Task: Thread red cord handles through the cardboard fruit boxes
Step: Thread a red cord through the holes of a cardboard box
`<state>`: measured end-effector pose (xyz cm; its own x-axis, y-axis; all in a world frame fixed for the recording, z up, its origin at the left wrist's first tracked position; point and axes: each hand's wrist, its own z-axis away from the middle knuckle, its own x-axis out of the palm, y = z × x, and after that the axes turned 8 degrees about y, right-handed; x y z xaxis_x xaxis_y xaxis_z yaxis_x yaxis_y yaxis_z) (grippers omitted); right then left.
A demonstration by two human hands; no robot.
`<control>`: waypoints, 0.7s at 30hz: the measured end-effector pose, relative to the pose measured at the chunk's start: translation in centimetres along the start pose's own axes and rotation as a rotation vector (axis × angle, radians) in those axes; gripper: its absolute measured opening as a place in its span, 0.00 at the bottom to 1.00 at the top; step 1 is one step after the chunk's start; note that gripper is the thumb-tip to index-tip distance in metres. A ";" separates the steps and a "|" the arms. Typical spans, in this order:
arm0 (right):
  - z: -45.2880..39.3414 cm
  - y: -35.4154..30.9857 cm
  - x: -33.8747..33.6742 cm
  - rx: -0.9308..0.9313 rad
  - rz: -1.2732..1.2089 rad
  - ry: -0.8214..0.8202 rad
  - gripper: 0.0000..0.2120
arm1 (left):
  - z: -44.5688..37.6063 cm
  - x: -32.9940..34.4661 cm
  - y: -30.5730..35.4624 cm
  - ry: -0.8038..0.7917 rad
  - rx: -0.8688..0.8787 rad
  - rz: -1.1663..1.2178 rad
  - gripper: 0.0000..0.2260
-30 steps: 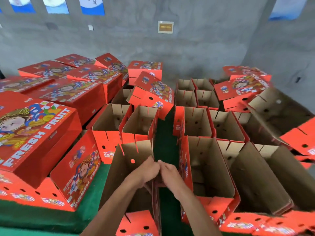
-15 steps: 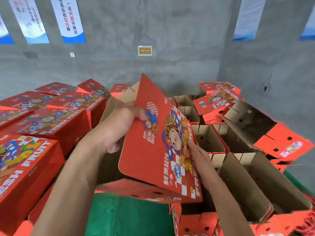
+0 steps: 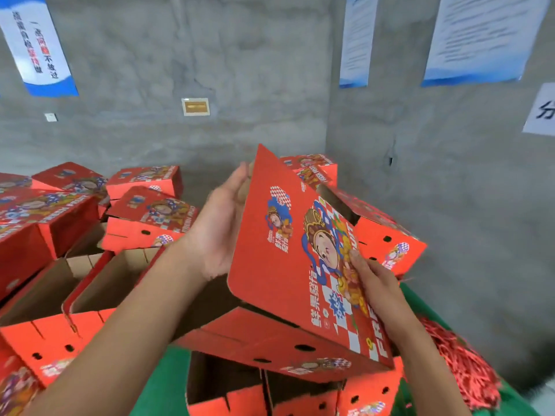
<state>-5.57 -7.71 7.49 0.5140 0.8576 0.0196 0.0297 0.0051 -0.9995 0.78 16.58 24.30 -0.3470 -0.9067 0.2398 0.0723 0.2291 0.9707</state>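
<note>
I hold a red printed fruit box (image 3: 288,265) lifted and tilted above the green table (image 3: 156,391), its cartoon face toward me. My left hand (image 3: 220,232) lies against the back of the box's left edge with fingers stretched upward; its thumb is hidden behind the panel. My right hand (image 3: 374,283) grips the right side, fingertips on the printed face. A heap of red cord handles (image 3: 462,367) lies on the table at the lower right, apart from both hands. No cord is visible in the held box.
Closed red boxes (image 3: 45,217) are stacked at the left. Open boxes with brown insides (image 3: 99,283) stand below and left of my arms, more (image 3: 240,385) directly beneath the held box. Grey concrete walls (image 3: 420,205) close in behind and to the right.
My hands took one box out of the row and raised it. My left fingers went from curled over the top edge to stretched along it. My view swung up and to the right.
</note>
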 end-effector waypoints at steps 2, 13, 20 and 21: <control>-1.1 0.6 -4.2 -0.005 -0.042 0.001 0.28 | -0.3 5.6 -1.0 -0.078 0.031 -0.007 0.23; -6.5 2.8 -22.4 0.085 -0.106 -0.055 0.19 | -3.8 26.0 -7.4 -0.094 0.077 -0.099 0.29; -7.2 11.8 -27.5 0.025 0.344 -0.061 0.11 | -3.4 34.0 -17.3 -0.015 -0.426 -0.047 0.29; -7.2 13.1 -27.3 0.016 0.381 -0.077 0.13 | -3.3 34.8 -18.7 -0.044 -0.499 -0.053 0.28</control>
<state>-13.10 -34.78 -6.02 0.4192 0.8358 -0.3545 -0.1650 -0.3138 -0.9350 -9.54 -20.40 14.58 -0.4009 -0.8942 0.1994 0.4881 -0.0243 0.8724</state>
